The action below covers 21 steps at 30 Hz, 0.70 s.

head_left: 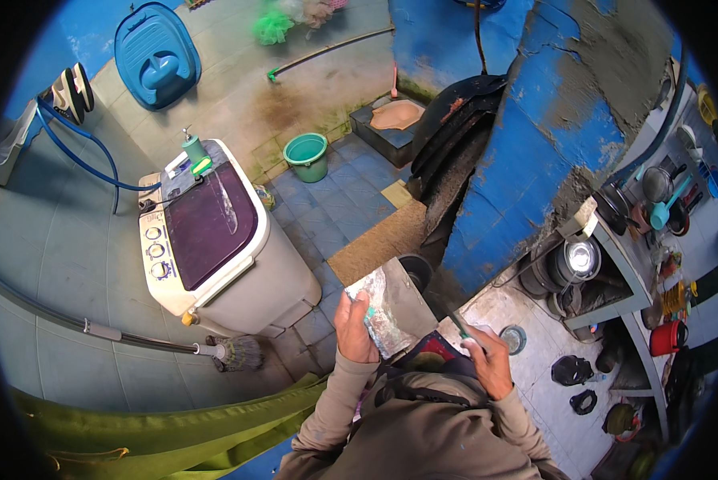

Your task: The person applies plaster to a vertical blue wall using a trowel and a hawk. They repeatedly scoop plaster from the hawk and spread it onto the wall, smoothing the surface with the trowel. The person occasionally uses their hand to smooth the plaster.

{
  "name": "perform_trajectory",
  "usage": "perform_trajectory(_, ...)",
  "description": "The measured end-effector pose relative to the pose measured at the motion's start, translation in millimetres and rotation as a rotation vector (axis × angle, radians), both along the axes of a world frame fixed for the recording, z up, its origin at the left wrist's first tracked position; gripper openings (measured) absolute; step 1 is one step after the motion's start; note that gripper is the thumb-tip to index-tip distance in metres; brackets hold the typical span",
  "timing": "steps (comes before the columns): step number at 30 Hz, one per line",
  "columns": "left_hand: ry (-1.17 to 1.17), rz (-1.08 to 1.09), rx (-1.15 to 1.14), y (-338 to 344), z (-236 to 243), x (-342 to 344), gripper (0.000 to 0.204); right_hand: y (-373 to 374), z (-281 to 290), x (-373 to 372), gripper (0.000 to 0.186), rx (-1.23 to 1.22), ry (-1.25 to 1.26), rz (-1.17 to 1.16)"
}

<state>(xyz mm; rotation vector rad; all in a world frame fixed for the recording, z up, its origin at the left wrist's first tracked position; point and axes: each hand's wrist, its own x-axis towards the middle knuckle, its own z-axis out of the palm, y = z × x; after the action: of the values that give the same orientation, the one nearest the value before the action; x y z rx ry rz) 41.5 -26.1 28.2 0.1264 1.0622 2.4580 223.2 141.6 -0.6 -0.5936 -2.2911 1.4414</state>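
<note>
My left hand (pixel 356 328) is closed on the edge of a flat rectangular slab (pixel 403 310), its thumb lying on top. The slab is grey with a whitish, crusted band along the side by my hand; what it is made of I cannot tell. My right hand (pixel 491 360) is closed round a slim dark-greenish tool (pixel 458 322) pointing up and left, toward the slab's right edge. Its exact kind is not clear. Beyond the slab lies a brown mat-like strip (pixel 379 242), and a dark round object (pixel 416 272) shows behind the slab's upper right corner.
A washing machine (pixel 271 256) stands at left, a green bucket (pixel 306 157) on the blue tiled floor beyond. A blue wall (pixel 499 200) with rough grey plaster rises at right. Pots (pixel 576 260) crowd a shelf. A glass dish (pixel 513 339) and black items (pixel 571 370) lie on pale floor.
</note>
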Motion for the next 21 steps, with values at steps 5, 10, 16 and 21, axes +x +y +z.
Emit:
perform_trajectory(5,-0.039,0.037,-0.107,-2,-21,4,0.034,-19,63,8,0.023,-0.268,0.157,-0.088)
perform_trajectory(10,-0.137,0.113,-0.03,17,-34,21,0.033,-36,43,-35,0.02,-0.602,0.158,-0.057)
perform_trajectory(16,-0.051,0.092,0.109,10,-51,43,0.05,-43,1,-68,0.019,-0.094,0.144,-0.049)
perform_trajectory(21,0.552,0.164,-0.741,-1,-107,34,0.038,-46,19,-71,0.025,0.201,0.011,0.054)
